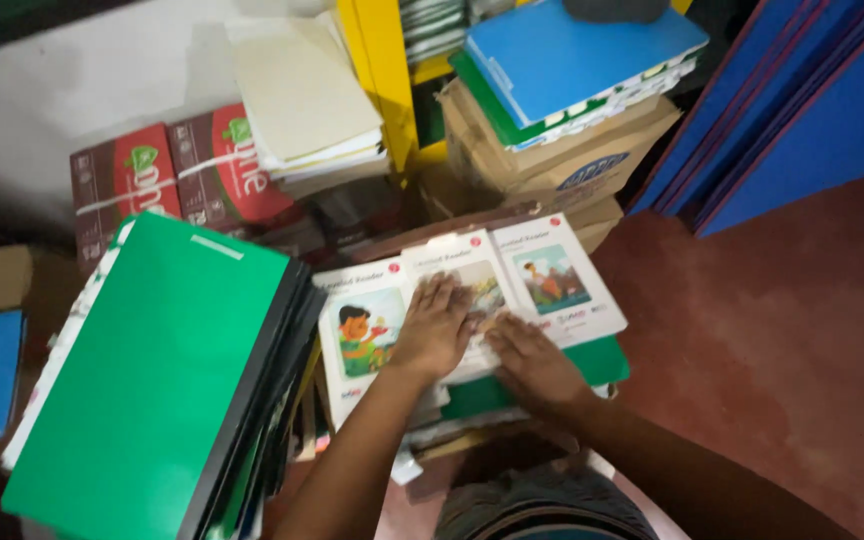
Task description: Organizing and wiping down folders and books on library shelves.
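booklets: three thin white picture booklets, fanned side by side on a low stack, straight ahead of the person
middle booklet (467, 290): long axis pointing away, slightly tilted right
left hand (434, 325): flat, fingers spread, pressing its cover
right hand (532, 362): flat at its lower right edge, gripping nothing; both equally near

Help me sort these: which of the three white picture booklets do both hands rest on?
The middle booklet: left hand and right hand lie on it, while the left booklet and right booklet stay uncovered.
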